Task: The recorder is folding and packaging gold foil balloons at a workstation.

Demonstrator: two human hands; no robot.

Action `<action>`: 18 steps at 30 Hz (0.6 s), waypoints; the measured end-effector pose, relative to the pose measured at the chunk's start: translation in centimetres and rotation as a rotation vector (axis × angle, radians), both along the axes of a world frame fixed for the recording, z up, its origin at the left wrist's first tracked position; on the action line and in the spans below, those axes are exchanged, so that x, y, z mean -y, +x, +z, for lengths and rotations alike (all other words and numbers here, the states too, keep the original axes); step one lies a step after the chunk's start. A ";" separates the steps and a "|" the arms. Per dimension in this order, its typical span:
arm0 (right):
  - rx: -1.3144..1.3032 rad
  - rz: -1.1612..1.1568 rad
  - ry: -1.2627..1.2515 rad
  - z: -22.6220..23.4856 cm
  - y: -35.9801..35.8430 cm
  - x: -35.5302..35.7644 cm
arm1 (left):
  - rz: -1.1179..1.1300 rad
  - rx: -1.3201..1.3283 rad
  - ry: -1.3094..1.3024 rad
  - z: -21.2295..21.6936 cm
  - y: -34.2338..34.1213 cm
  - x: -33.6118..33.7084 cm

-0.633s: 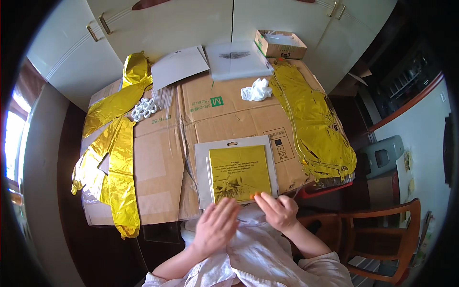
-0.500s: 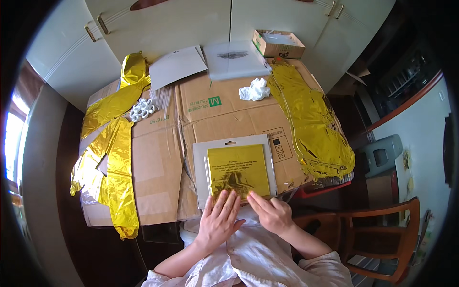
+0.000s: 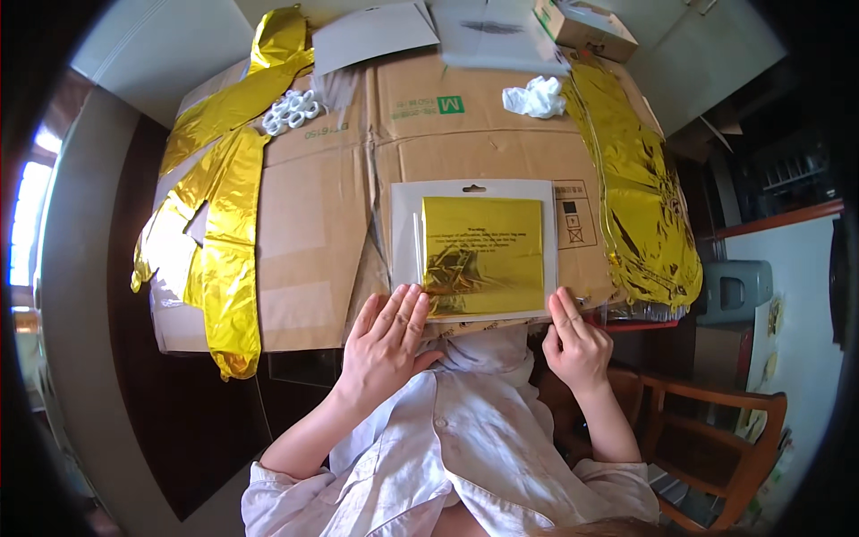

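In front of me lies a flat package: a white card with a hang hole (image 3: 407,242) and a folded gold foil sheet (image 3: 488,233) under a clear sleeve with dark print. My left hand (image 3: 386,336) rests flat at its lower left corner, fingers stretched out and fingertips touching the sleeve. By the lower right corner is my right hand (image 3: 577,340), with its index and middle fingers extended and the others curled. Its fingertips touch or nearly touch the card's edge. Neither hand grips anything.
Cardboard (image 3: 304,224) covers the table. Gold foil balloons (image 3: 231,268) lie left, with a gold foil pile (image 3: 640,188) right. White rings (image 3: 291,112), a crumpled white piece (image 3: 535,97), white cards (image 3: 374,38), clear sleeves (image 3: 497,40) and a small box (image 3: 586,27) lie farther back. A wooden chair (image 3: 707,430) stands right.
My right hand has moved right, from the foil's lower edge to the package's lower right corner. The left hand stays at the lower left. The view has tilted down.
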State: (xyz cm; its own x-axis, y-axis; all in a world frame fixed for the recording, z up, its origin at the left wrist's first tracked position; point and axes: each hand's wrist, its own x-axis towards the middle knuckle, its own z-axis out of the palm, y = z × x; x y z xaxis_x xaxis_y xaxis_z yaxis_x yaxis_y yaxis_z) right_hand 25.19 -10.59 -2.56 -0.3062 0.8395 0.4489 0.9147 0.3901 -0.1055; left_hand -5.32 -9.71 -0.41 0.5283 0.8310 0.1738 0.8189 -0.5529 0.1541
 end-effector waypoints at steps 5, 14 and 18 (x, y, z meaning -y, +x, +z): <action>0.010 0.089 0.193 -0.8 0.5 -1.3 | 0.077 -0.025 0.100 -0.7 -1.2 0.3; -0.276 0.247 0.238 0.8 0.3 2.5 | 0.354 0.552 -0.514 0.1 -3.3 5.3; -0.233 0.380 0.169 0.7 0.4 5.0 | 0.410 1.698 -1.231 -4.1 -4.0 7.2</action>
